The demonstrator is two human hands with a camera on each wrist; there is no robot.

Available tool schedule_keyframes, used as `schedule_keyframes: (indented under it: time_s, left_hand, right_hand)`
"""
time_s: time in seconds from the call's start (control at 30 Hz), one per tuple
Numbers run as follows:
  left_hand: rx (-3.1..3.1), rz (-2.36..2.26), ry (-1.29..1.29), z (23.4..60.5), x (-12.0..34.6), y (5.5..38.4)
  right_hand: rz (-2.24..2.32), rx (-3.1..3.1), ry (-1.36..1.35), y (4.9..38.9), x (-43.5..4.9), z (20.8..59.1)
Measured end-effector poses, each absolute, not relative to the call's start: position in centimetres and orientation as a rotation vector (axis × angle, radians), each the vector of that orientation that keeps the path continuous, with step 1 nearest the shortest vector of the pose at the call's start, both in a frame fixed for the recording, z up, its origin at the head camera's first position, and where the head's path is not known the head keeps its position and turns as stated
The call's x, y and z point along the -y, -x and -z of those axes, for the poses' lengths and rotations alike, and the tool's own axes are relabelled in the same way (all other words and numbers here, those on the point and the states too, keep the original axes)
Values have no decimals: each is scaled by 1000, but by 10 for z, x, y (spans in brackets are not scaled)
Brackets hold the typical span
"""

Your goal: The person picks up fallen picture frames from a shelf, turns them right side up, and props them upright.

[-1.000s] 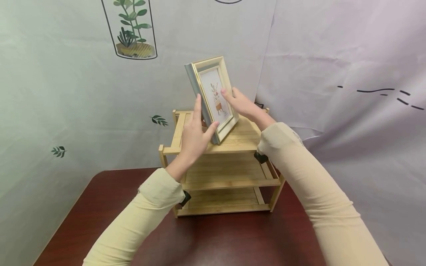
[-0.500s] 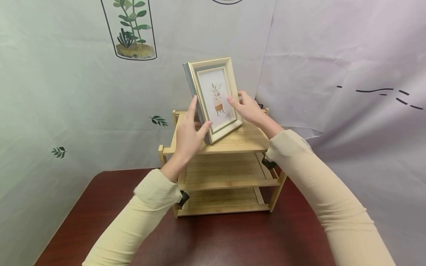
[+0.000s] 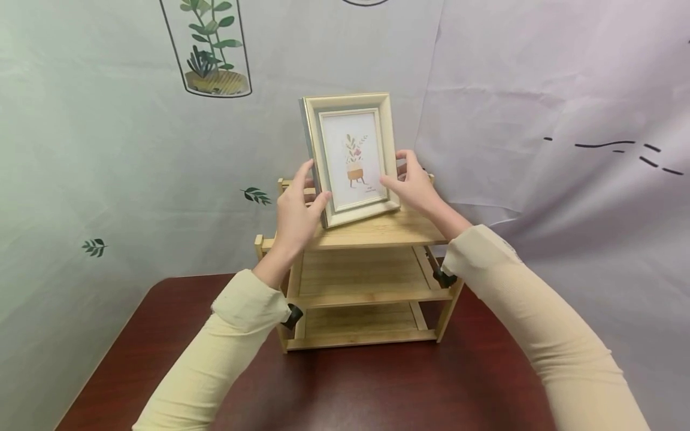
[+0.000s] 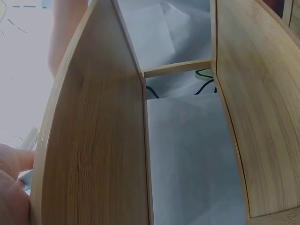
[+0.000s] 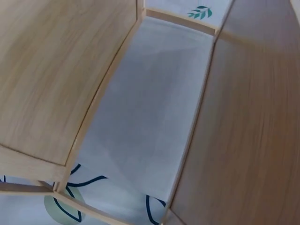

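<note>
A cream picture frame with grey-blue sides and a potted-plant print stands slightly tilted over the top board of a wooden rack. My left hand grips its left side, thumb at the front near the lower corner. On the right side my right hand holds it, thumb on the front and fingers curled toward the back. In the left wrist view, part of the left hand shows at the lower left beside a rack board. The right wrist view shows only rack boards and the backdrop, with the right hand out of sight.
The three-tier rack stands on a dark red table. Behind it hangs a pale cloth backdrop printed with plants and leaves. Black wrist cameras sit under both forearms, close to the rack's sides.
The picture frame has turned from angled rightward to nearly facing me. The left hand moved slightly left and the right hand moved right and a little down, both keeping hold of it.
</note>
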State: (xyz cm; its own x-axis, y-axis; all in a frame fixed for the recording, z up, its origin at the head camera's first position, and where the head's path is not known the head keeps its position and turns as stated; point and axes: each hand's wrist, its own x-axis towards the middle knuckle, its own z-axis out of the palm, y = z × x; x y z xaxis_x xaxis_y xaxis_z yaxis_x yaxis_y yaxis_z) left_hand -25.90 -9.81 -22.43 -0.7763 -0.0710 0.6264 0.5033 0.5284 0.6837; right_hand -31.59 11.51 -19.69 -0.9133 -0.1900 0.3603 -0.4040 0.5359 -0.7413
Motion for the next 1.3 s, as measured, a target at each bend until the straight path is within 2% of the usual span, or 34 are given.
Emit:
schedule_keyframes:
  time_s: [0.53,1.3]
  left_hand:
    - [2201,1254,336,222,98,262]
    - [2268,1261,359,225,99,261]
  right_hand:
    - [-1459,2262,-491,304,-124,217]
    - [-1453,2173,-479,297,-128,221]
